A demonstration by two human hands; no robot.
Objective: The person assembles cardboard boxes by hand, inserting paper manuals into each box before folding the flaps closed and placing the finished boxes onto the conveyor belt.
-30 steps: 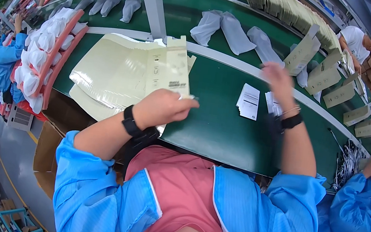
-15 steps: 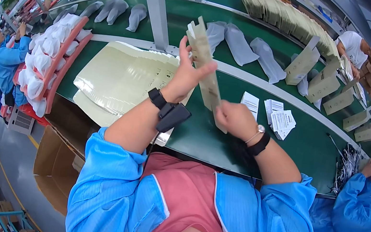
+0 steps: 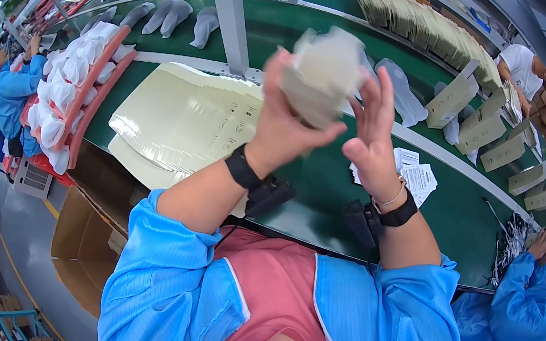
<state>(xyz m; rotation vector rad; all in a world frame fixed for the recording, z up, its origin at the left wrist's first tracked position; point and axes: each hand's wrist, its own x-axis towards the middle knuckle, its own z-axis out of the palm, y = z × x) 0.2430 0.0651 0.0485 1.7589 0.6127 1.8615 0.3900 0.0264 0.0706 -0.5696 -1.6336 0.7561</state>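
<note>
A cream carton (image 3: 324, 71), blurred by motion, is held up over the green bench with one end facing me. Around its lower left side wraps my left hand (image 3: 281, 122), closed on it. My right hand (image 3: 376, 148) is open beside the carton, fingers stretched upward and thumb apart; whether its fingertips touch the carton is hard to tell. Under my left forearm lies a fanned stack of flat cream cartons (image 3: 175, 112). White printed leaflets (image 3: 417, 183) sit on the bench behind my right wrist, partly covered by it.
Grey-bagged items (image 3: 403, 95) lie on the green belt (image 3: 260, 26) beyond a metal rail. Upright cartons (image 3: 453, 95) stand at right, near a co-worker's blue sleeve (image 3: 522, 310). White-wrapped pieces fill pink trays (image 3: 95, 78) at left. A metal post (image 3: 227, 6) rises ahead.
The carton has turned from a long flattened shape seen from the side to a blurred end-on view. My right hand has let go of its lower end, moved up and opened.
</note>
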